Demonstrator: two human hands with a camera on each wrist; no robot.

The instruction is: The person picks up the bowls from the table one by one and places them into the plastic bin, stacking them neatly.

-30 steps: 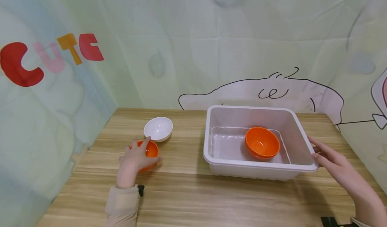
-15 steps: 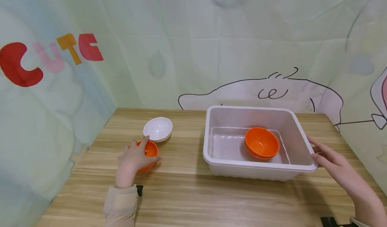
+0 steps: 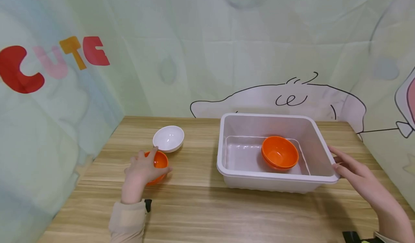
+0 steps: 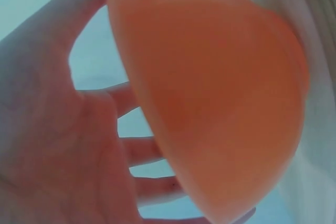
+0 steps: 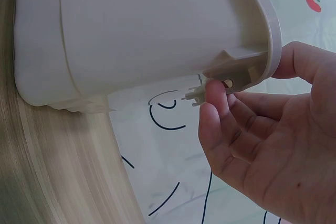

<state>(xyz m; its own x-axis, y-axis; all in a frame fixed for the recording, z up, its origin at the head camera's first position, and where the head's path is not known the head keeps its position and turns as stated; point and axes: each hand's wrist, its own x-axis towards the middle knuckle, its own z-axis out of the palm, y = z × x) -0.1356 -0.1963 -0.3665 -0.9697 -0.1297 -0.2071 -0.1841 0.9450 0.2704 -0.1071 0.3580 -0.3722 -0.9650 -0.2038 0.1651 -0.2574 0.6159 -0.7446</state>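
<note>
On the left of the table, my left hand [image 3: 141,168] spans an orange bowl [image 3: 161,160] from above, thumb on one side of the rim and fingers on the other. The left wrist view shows the bowl's outer wall [image 4: 215,93] close up, with the fingers partly hidden behind it. A white bowl [image 3: 168,138] stands just behind that bowl. My right hand [image 3: 353,169] grips the right rim of a light grey plastic bin [image 3: 272,180]; in the right wrist view the fingertips [image 5: 210,121] curl under the lip. Nested orange bowls [image 3: 280,152] sit inside the bin, right of its middle.
The wooden table [image 3: 201,214] reaches back to a printed cloth backdrop [image 3: 207,55], which also lines both sides. Bare wood separates the left-hand bowls from the bin.
The whole head view has shifted slightly to the left. My hands keep the same holds, and no bowl has visibly changed place on the table.
</note>
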